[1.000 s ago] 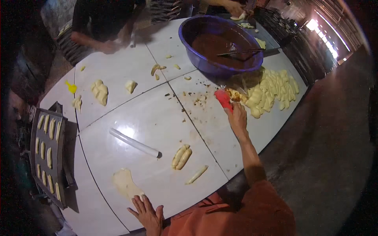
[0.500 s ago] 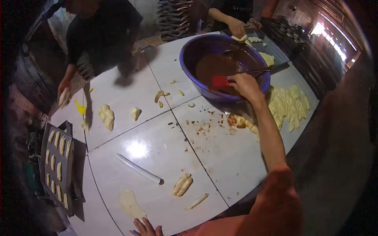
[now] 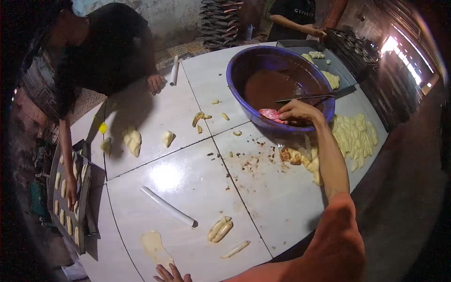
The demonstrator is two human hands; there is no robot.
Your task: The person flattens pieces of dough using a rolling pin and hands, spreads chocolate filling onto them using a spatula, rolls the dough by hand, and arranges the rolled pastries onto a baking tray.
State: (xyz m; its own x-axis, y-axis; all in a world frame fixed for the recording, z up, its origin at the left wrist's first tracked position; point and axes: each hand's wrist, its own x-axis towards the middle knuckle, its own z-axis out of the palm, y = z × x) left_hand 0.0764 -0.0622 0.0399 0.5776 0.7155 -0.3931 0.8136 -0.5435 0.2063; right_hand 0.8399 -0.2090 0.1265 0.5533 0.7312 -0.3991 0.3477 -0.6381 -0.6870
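My right hand grips a red scraper inside the near rim of the purple bowl, which holds brown filling and a long dark utensil. My left hand lies open at the bottom, its fingertips at a flattened sheet of pale dough. Rolled dough pieces and a thinner strip lie right of it. A white rod rests higher up. A mass of dough pieces spreads right of the bowl, beside dough with brown smears.
A co-worker leans over the left side, one hand in a tray of dough strips. Another person stands behind a metal tray. Small dough lumps, a yellow object and another rod are on the table.
My right hand moved from beside the dough up into the bowl with the scraper. The left co-worker leaned over and reached down into the tray. The far person's hand moved back from the dough.
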